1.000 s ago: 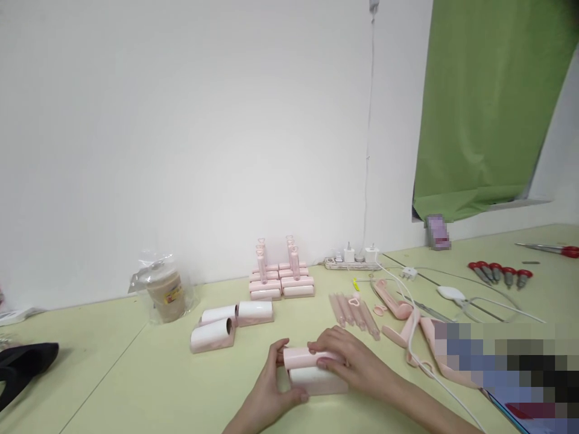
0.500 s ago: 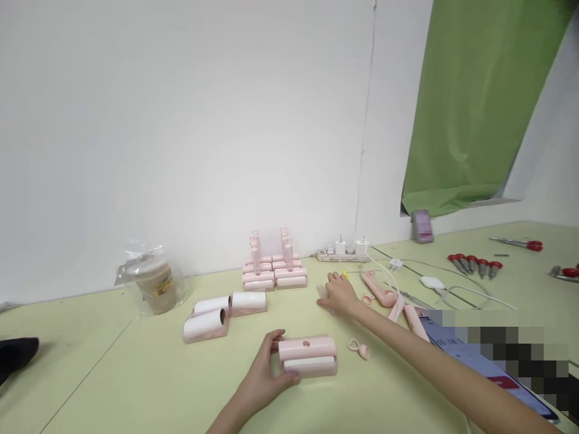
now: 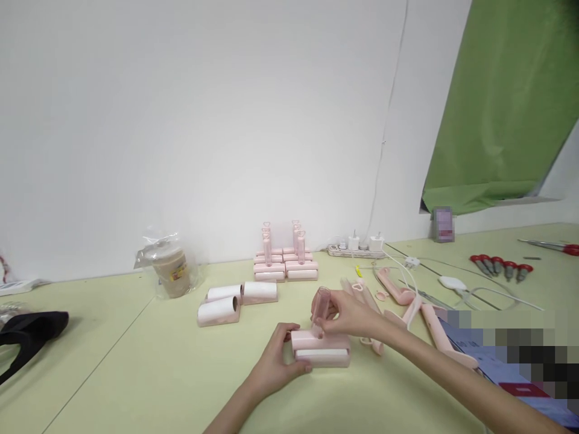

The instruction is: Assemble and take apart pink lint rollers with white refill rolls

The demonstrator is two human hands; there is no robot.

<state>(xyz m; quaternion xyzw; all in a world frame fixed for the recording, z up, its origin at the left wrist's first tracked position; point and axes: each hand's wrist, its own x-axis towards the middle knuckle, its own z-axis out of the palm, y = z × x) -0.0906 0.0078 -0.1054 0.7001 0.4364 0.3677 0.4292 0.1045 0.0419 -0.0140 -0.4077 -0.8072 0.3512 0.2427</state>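
Observation:
A pink lint-roller housing with a white roll inside lies on the pale green table in front of me. My left hand is closed round its left end and holds it steady. My right hand is closed on a translucent pink handle tube, held upright with its lower end at the top of the housing. More loose pink handle tubes lie just beyond my right hand.
Stacked finished pink rollers stand by the wall. Three white rolls in pink trays, a bagged drink cup, a power strip, cables, pink curved parts, red-handled tools and a black object lie around.
My right hand reached out to the loose handle tubes, took one, and has brought it back onto the housing. My left hand stayed on the housing.

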